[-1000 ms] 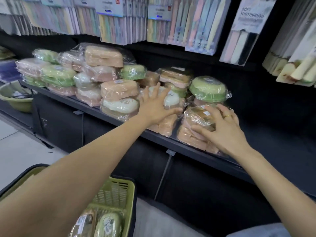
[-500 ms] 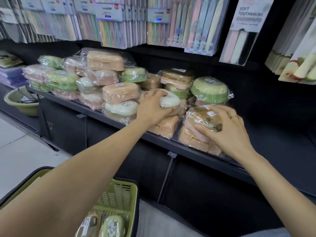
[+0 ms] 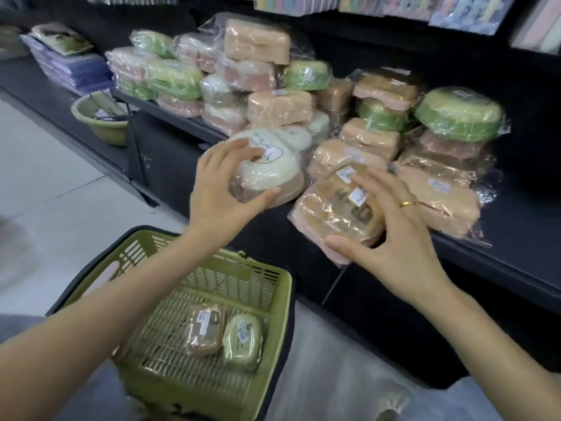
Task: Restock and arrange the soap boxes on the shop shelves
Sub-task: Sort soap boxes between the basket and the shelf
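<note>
My left hand (image 3: 220, 189) grips a white soap box (image 3: 270, 171) wrapped in clear plastic, held just off the front edge of the black shelf (image 3: 513, 256). My right hand (image 3: 391, 235) grips a peach and brown wrapped soap box (image 3: 334, 208), also lifted in front of the shelf edge. Stacks of peach, pink, green and white wrapped soap boxes (image 3: 279, 107) crowd the shelf behind. Below my arms a green basket (image 3: 273, 344) holds a brown soap box (image 3: 205, 329) and a pale green soap box (image 3: 243, 340).
A green basin (image 3: 100, 120) sits on a lower ledge at the left, beside a pile of purple packs (image 3: 73, 68). Toothbrush packs (image 3: 394, 4) hang above the shelf. The light tiled floor (image 3: 45, 183) lies to the left.
Both hands have pulled their soap boxes off the stacks and toward me, off the shelf edge. My view has tilted down, showing more of the basket.
</note>
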